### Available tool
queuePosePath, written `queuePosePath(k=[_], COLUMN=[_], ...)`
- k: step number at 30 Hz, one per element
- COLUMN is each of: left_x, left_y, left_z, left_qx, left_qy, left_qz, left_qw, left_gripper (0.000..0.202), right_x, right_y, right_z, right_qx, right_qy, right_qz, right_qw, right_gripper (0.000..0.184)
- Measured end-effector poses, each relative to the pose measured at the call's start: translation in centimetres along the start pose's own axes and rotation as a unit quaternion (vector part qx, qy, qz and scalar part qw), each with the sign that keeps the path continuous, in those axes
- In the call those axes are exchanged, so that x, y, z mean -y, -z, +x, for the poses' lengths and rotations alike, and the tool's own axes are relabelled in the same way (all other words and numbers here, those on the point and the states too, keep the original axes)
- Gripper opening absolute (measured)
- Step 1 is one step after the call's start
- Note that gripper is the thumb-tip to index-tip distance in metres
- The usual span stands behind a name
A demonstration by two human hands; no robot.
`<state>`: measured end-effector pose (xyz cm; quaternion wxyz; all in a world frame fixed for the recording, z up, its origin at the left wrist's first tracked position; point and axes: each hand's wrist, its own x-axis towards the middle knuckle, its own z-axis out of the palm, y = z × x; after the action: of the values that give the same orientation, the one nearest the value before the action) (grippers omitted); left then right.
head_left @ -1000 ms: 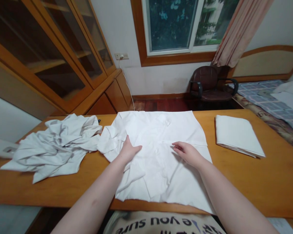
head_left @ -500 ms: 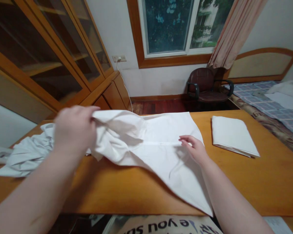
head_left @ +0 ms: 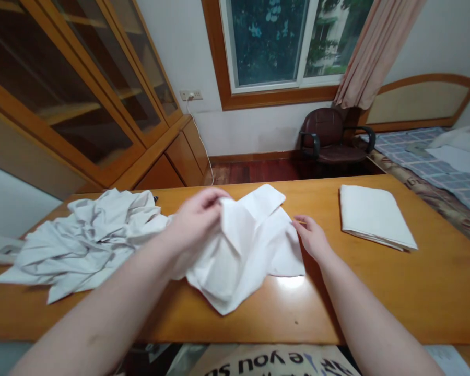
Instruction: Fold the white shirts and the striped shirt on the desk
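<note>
Cloth on table, window beyond

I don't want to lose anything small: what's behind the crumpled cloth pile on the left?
A small dark object shows past the back right edge of the crumpled cloth pile, with the wooden cabinet beyond; whatever the folds cover is hidden.

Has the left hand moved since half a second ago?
Yes, the left hand moved right: from well left of the wall socket to roughly beneath it.

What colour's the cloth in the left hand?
The cloth is white, seen in the head view.
</note>
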<state>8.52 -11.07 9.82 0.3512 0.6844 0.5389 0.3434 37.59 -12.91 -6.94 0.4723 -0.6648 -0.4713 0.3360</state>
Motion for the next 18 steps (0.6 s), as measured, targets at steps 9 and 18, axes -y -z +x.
queuePosePath(k=[9,18], left_x=[8.3,8.3], left_y=[-12.0,-11.6], left_z=[-2.0,-3.1], left_qx=[0.298,0.243], left_qy=[0.030,-0.129], left_qz=[0.347,0.294], left_qw=[0.889,0.916], left_gripper=[0.139,0.025], right_x=[0.3,2.6], right_y=[-1.4,-1.0], right_z=[-1.8,-3.6], right_qx=[0.310,0.473], right_qy=[-0.002,-0.073], right_qz=[0.058,0.207], right_qw=[0.949,0.853], right_gripper=[0.058,0.046])
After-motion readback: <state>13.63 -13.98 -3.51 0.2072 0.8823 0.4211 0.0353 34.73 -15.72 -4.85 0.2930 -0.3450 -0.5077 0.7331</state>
